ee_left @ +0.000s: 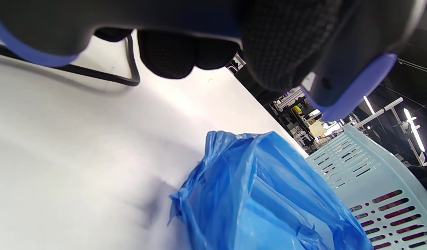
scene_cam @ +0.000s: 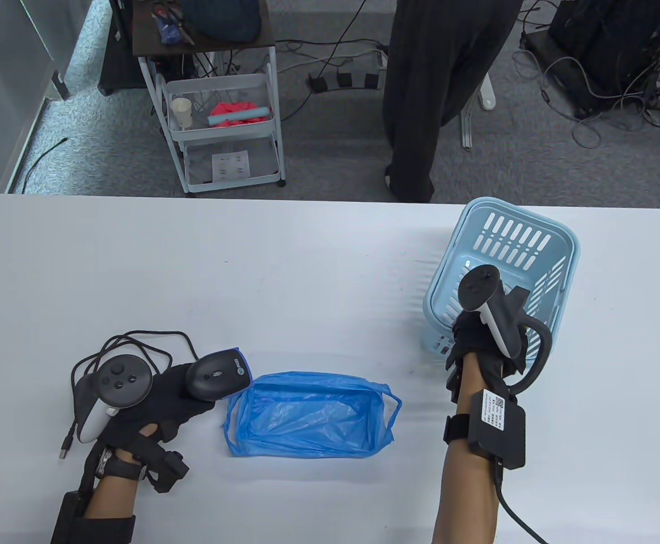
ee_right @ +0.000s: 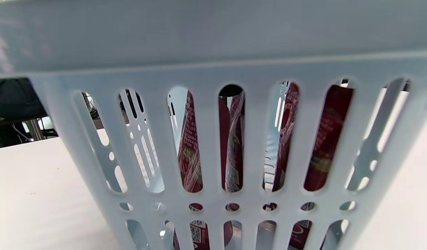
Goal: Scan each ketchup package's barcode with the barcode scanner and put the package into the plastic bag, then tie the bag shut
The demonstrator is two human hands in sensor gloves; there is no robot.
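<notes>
The left hand (scene_cam: pixel 154 396) curls its knit-gloved fingers round a matte black barcode scanner (scene_cam: pixel 216 375), blue-trimmed nose pointing toward 2 o'clock. Just beside it, at 4 o'clock of the scanner, the crinkly translucent blue plastic bag (scene_cam: pixel 307 416) lies mouth-open on the smooth white table (scene_cam: pixel 250 272). The right hand (scene_cam: pixel 477 340) reaches over the near rim of a pale blue slotted basket (scene_cam: pixel 528 238) (its fingers are hidden, so its grip cannot be told). Glossy red ketchup packages (ee_right: pixel 189 156) stand inside, seen through the oval slots.

Grey carpet (scene_cam: pixel 330 147), white cart (scene_cam: pixel 222 130)
</notes>
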